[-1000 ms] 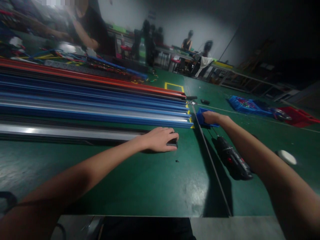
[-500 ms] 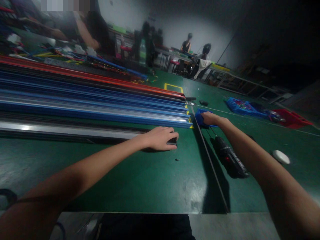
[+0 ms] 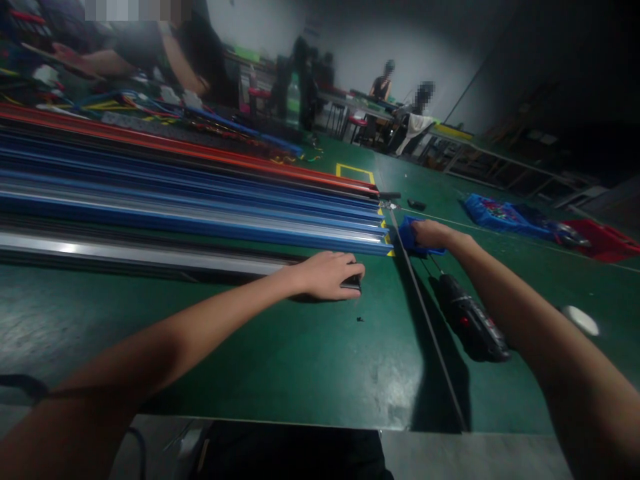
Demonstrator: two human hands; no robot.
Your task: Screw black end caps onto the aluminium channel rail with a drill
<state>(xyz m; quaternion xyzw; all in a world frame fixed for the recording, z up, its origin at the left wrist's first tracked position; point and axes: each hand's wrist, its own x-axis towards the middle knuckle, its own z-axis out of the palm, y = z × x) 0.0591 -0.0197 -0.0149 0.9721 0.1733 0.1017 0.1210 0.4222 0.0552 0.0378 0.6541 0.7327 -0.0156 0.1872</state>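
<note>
My left hand (image 3: 333,275) is wrapped over the end of a long black-and-silver metal profile (image 3: 150,254) lying flat on the green table. A dark end piece (image 3: 352,283) shows beneath its fingers. Inside a small blue bin (image 3: 409,233) is my right hand (image 3: 431,235); its fingertips are hidden there. Below the right forearm lies a black power screwdriver (image 3: 473,320), its bit pointing towards the bin. A few tiny dark screws (image 3: 360,319) sit on the table near my left hand.
Blue profiles (image 3: 200,203) and a red profile (image 3: 225,155) run parallel behind. At the right are a blue tray (image 3: 500,215), a red tray (image 3: 600,240) and a white round object (image 3: 580,320). A person (image 3: 190,60) works across the table.
The view has shifted slightly, so the table's contents appear farther right. Both hands keep their places, the left on the profile and the right in the bin.
</note>
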